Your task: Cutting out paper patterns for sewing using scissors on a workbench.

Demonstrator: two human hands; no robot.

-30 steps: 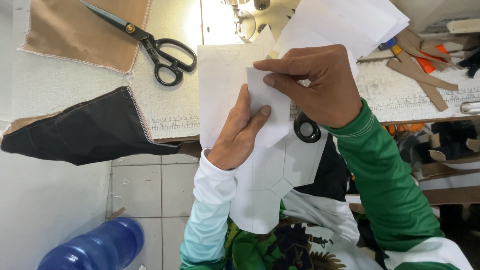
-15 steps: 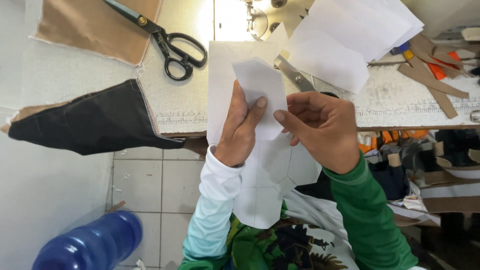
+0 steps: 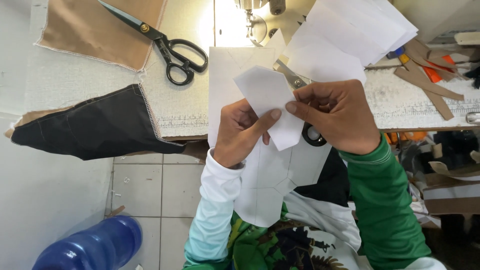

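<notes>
Left hand (image 3: 242, 132) and right hand (image 3: 335, 115) meet at chest height, fingertips apparently pinched together.

Second scissors (image 3: 310, 131) largely concealed behind right hand (image 3: 334, 116), sewing machine (image 3: 260, 10) above it cropped by top edge, blue bottle (image 3: 90, 246) cut off at bottom edge.

One view only, from the person's head, tipped steeply down and forward. It sits close over the left hand (image 3: 240, 132) and right hand (image 3: 332, 117), which fill the middle of the frame. The far edge of the picture takes in the bench (image 3: 65, 85) ahead; the near edge catches the person's own chest and the tiled floor (image 3: 140, 190) below.
</notes>
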